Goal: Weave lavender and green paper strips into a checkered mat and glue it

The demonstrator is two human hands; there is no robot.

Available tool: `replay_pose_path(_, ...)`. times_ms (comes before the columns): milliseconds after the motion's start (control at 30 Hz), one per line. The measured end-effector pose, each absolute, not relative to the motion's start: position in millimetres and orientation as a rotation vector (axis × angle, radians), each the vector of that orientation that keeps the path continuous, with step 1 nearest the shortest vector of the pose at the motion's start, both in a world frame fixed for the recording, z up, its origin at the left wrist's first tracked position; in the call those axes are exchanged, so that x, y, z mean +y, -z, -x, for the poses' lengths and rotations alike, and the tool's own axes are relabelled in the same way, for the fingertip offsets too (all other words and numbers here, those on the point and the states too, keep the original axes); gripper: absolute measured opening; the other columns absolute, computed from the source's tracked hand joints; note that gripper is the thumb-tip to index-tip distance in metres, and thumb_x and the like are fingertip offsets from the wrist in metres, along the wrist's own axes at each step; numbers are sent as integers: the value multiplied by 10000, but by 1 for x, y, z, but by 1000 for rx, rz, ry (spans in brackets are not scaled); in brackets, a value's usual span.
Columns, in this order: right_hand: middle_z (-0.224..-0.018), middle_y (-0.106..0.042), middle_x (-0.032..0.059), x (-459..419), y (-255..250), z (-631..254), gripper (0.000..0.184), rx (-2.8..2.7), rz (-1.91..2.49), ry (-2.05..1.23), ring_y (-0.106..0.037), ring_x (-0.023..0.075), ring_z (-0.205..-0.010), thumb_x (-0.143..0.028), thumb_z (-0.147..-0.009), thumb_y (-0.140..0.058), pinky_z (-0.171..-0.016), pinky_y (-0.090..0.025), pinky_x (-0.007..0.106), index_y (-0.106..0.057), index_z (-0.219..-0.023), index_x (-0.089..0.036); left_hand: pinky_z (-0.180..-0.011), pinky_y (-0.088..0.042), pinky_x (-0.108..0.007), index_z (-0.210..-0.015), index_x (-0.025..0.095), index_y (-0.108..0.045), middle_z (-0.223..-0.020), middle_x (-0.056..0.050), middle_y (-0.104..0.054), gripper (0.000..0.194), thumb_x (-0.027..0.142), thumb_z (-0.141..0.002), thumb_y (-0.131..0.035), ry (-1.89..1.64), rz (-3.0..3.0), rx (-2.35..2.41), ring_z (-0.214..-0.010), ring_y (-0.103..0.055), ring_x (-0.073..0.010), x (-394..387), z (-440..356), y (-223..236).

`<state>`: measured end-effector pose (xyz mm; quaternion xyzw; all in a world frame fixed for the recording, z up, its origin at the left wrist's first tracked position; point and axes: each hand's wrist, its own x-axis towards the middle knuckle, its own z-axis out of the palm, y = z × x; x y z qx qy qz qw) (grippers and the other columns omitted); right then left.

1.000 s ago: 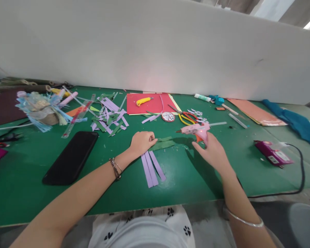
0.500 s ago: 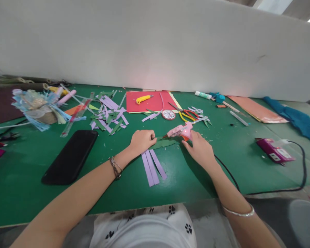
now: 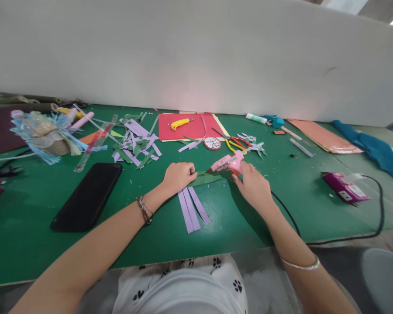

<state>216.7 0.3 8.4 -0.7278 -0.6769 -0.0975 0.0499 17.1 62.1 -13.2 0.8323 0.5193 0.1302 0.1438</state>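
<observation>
My left hand (image 3: 178, 175) is curled closed and presses down on the ends of three purple paper strips (image 3: 191, 209) and a dark green paper piece (image 3: 207, 178) on the green table (image 3: 150, 231). My right hand (image 3: 253, 186) grips a pink glue gun (image 3: 228, 162), whose nozzle points left at the green paper, just right of my left fingers. The gun's black cord (image 3: 330, 237) trails off to the right.
A black phone (image 3: 87, 196) lies to the left. Behind it are purple and green paper scraps (image 3: 136, 146), a ruler (image 3: 93, 144) and a tassel bundle (image 3: 44, 135). A red sheet (image 3: 188, 127) with a yellow knife (image 3: 180, 124), scissors (image 3: 234, 144) and a magenta box (image 3: 345, 189) lie beyond.
My right hand has taken the glue gun and carried it left, from the table's right of centre to the green paper. My left hand has stayed on the strips.
</observation>
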Motion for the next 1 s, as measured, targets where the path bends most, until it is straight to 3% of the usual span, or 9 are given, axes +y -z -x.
replay_pose_path(800,-955,-560,122,-1,-23,-232,258,-2064,2323,520,-546,211,-824,-235,-828,-415,-459,-286,253,-446,-1065,-137,-549,-321,-238,-674,182,-579,-618,15,-594,148,254,-771,-494,-385,-2400,1474,-605,-548,-139,63,-16,14)
replay_pose_path(1000,-940,-566,134,-3,-26,-249,276,-1872,2416,461,-562,230,-787,-296,-841,-388,-485,-296,268,-459,-1041,-118,-541,-307,-242,-657,180,-570,-608,15,-584,149,246,-768,-495,-393,-2395,1466,-596,-540,-142,63,-16,14)
